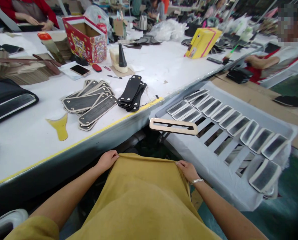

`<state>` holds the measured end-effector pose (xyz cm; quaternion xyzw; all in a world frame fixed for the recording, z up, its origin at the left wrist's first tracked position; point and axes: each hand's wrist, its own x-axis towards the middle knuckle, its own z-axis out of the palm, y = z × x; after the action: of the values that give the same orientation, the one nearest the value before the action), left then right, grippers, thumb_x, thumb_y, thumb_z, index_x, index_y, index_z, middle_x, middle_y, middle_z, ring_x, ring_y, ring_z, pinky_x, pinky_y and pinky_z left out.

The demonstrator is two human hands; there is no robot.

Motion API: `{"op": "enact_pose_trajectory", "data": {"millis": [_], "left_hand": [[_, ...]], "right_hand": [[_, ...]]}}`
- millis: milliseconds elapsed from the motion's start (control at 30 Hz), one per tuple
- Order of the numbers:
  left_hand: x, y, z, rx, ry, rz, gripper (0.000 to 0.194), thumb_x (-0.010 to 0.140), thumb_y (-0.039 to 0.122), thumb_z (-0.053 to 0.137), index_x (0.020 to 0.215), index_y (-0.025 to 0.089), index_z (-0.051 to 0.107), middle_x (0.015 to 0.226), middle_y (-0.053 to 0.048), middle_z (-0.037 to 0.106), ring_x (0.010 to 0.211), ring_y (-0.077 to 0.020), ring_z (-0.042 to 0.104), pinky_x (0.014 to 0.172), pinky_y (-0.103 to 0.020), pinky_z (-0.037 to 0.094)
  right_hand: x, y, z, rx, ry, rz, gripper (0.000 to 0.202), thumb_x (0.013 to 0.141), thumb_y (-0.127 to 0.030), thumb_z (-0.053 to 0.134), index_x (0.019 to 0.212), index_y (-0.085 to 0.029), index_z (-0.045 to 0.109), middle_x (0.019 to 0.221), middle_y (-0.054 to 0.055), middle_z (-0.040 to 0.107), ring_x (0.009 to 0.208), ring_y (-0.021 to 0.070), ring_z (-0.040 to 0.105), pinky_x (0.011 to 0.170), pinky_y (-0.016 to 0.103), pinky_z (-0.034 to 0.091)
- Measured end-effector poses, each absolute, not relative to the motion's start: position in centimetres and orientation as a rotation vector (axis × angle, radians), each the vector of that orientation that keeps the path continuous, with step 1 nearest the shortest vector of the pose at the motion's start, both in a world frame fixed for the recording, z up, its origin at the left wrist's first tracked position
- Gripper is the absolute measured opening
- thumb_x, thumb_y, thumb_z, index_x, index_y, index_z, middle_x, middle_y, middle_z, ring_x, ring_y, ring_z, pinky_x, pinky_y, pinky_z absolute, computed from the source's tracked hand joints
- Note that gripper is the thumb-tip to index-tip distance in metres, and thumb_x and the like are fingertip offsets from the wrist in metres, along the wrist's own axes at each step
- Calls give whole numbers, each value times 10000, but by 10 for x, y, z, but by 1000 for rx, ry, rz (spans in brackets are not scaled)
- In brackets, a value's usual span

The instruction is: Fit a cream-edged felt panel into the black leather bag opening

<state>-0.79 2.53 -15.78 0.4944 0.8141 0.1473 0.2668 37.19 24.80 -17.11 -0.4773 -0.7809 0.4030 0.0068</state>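
Shirt (149, 190) drawn out in front of the body, just short of table (21, 146) and tray (186, 148), cloth fairly taut between both hands. Left hand (107, 160) narrowed on one end of the hem, right hand (188, 170) narrowed on the other; well apart, probably so as to spread the front wide. Reason for the spreading impossible to tell from here. Beyond the left hand, on the table, grey straps (95, 108) heaped crosswise, seemingly put down loosely; black straps (130, 89) just beside, stacked more neatly, perhaps to save room. Yellow piece (60, 129) near the table's edge, maybe for easy reach. Beyond the right hand, pads (238, 125) set mostly side by side on the tray, likely to limit overlap. Frame (174, 129) at the tray's near left corner, support beneath hard to make out.
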Motion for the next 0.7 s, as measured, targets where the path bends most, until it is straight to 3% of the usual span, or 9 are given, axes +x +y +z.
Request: {"op": "enact_pose_trajectory", "data": {"millis": [400,700], "left_hand": [[-20,6,-160,1274,2284,388,215,832,342,425,714,202,536,793,-35,616,781,-187,566,709,-283,400],[-21,-21,-157,1231,2245,309,301,841,425,374,759,208,564,814,-35,649,798,-198,590,724,-298,420]], "right_hand": [[354,250,-172,-1351,-2547,1356,437,803,-543,432,718,-177,656,746,33,647,746,194,568,689,288,389],[338,251,-176,-1280,-2583,1348,478,793,-577,466,546,-174,532,565,-19,511,581,117,446,561,247,339]]}}
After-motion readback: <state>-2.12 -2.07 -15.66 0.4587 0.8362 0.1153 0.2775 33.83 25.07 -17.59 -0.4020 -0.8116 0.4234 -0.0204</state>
